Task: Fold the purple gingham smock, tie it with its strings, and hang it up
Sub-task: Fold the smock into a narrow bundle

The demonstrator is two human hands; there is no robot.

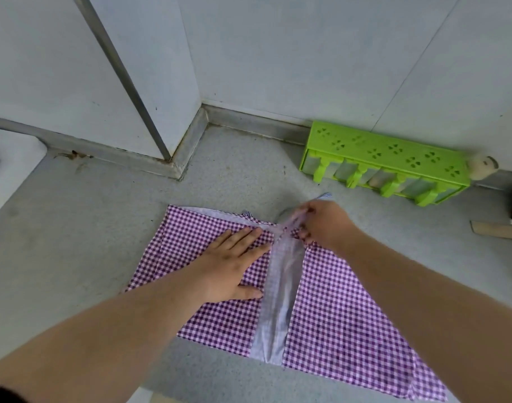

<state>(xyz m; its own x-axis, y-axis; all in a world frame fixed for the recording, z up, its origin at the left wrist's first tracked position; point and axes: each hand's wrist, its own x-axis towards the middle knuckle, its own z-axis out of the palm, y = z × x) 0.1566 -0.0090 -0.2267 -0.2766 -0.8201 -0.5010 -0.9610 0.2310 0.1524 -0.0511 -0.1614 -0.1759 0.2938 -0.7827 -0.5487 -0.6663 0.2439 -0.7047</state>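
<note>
- A purple-and-white gingham cotton smock (330, 309) lies folded flat on a speckled grey floor (74, 242), its two side flaps turned in to leave a pale lilac strip showing down the middle; its near right corner runs out of view at the bottom edge.
- The person's left hand (231, 266) presses flat on the left flap, fingers straight and spread, holding nothing.
- The right hand (324, 225) sits at the smock's far edge, fingers curled round a thin pale fabric string (292, 221); motion blur smears the string, so its path and free end are hard to make out.
- By the floor's far right edge, against the pale wall (307, 53), stands a lime-green perforated plastic rack (385, 161); what fills its compartments cannot be told.
- A round beige object (481, 167) beside the rack is partly hidden behind it.
</note>
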